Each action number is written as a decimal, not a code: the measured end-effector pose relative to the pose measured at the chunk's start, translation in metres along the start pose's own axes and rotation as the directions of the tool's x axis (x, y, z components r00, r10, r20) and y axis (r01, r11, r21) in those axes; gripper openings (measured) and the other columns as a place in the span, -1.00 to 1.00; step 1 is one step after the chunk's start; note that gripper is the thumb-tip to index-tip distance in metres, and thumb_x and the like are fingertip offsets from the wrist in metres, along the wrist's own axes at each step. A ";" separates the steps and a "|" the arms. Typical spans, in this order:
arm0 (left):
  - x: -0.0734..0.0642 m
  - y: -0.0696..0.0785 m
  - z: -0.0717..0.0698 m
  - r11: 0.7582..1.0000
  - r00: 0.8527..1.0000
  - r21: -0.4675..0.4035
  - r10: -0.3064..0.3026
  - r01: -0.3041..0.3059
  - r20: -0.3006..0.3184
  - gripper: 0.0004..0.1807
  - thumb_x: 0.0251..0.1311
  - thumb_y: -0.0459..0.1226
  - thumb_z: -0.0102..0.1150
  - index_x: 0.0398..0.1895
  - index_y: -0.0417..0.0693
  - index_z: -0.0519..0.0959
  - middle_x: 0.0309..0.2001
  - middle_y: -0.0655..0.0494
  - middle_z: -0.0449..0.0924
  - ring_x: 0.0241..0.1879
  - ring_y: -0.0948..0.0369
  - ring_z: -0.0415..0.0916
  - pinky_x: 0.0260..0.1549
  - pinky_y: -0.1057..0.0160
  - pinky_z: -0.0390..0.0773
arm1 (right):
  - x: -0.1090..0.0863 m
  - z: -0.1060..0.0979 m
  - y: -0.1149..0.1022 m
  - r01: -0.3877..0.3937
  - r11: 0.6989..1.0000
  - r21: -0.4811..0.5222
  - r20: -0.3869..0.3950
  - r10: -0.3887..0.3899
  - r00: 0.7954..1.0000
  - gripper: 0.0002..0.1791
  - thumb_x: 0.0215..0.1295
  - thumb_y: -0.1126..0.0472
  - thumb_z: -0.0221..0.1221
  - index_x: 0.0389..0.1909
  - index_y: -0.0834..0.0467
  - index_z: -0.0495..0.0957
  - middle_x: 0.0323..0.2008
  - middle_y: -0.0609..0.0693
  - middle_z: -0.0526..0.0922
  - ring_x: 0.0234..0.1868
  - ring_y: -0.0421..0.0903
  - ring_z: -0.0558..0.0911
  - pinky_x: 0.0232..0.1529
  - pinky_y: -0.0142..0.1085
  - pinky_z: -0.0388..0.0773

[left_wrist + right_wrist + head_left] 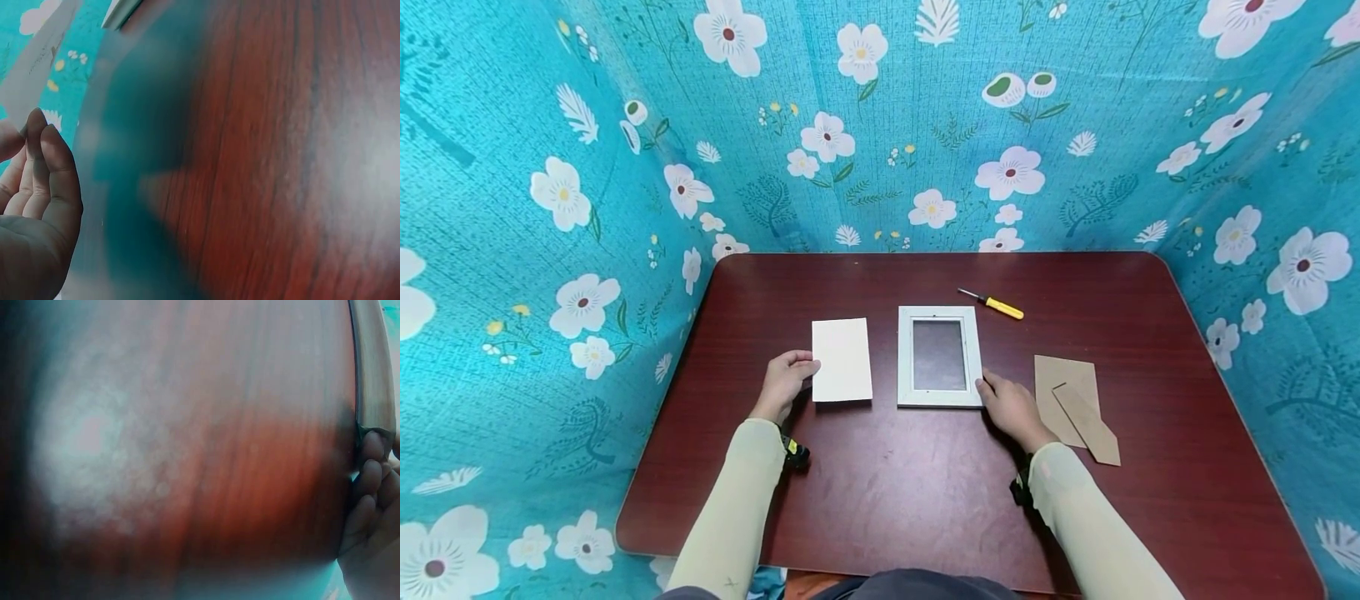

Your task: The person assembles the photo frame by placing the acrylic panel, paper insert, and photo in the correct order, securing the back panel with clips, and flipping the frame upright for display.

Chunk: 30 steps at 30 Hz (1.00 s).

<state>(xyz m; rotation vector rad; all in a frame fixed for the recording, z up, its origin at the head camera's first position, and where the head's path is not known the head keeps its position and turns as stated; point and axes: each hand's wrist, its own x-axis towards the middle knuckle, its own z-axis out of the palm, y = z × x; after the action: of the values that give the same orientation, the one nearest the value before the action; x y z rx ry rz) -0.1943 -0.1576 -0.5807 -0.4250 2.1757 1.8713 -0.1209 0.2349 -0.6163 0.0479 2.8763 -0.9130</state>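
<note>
My left hand [784, 385] pinches the left edge of a blank white sheet of paper or card [842, 360], held a little above the table, left of the frame. In the left wrist view, the thumb and fingertips meet on the sheet [31, 75], which is seen from a slant with faint small marks. A white picture frame [906, 358] lies at the table's middle, its opening showing a dark pane. My right hand [1011, 408] grips the frame's lower right corner. Curled fingers [369, 478] at the frame's edge [375, 369] show in the right wrist view.
A brown backing board [1047, 392] with an angled stand leg [1090, 421] lies beside my right hand. Behind the frame, to its right, is a yellow-handled screwdriver [1004, 308]. The dark red wooden table [887, 500] is bordered by blue flowered cloth [880, 125].
</note>
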 end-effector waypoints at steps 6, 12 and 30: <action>0.000 0.000 0.012 1.000 1.000 0.008 0.014 -0.014 0.026 -0.71 0.19 -0.36 0.30 -0.05 -0.30 0.56 -0.31 0.03 0.63 -0.30 0.21 0.54 -0.22 0.17 0.56 | 0.000 0.001 0.001 0.009 1.000 -0.006 -0.010 -0.009 1.000 -0.45 0.53 -0.01 -0.10 0.35 0.27 0.34 0.20 0.29 0.47 0.16 0.32 0.45 0.16 0.17 0.29; 0.002 0.002 0.021 1.000 0.999 -0.003 0.022 -0.021 0.038 -0.73 0.18 -0.38 0.30 -0.07 -0.28 0.57 -0.35 0.07 0.63 -0.33 0.23 0.54 -0.25 0.19 0.56 | 0.000 0.001 0.001 -0.003 1.000 -0.002 -0.004 0.003 1.000 -0.42 0.54 -0.04 -0.12 0.36 0.27 0.32 0.23 0.28 0.44 0.20 0.30 0.42 0.18 0.16 0.28; 0.006 0.011 0.037 0.999 0.997 0.021 0.023 -0.024 0.071 -0.76 0.18 -0.37 0.31 -0.10 -0.27 0.58 -0.35 0.04 0.61 -0.30 0.20 0.54 -0.24 0.20 0.57 | 0.001 0.002 0.003 0.015 1.000 -0.008 -0.025 -0.016 1.000 -0.45 0.53 0.00 -0.09 0.35 0.26 0.34 0.19 0.27 0.48 0.15 0.31 0.47 0.14 0.17 0.31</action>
<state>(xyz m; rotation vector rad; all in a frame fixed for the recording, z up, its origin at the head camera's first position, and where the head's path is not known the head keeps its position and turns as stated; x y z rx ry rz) -0.2043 -0.1198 -0.5787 -0.3254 2.1622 1.8443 -0.1218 0.2358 -0.6200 0.0366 2.9068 -0.9103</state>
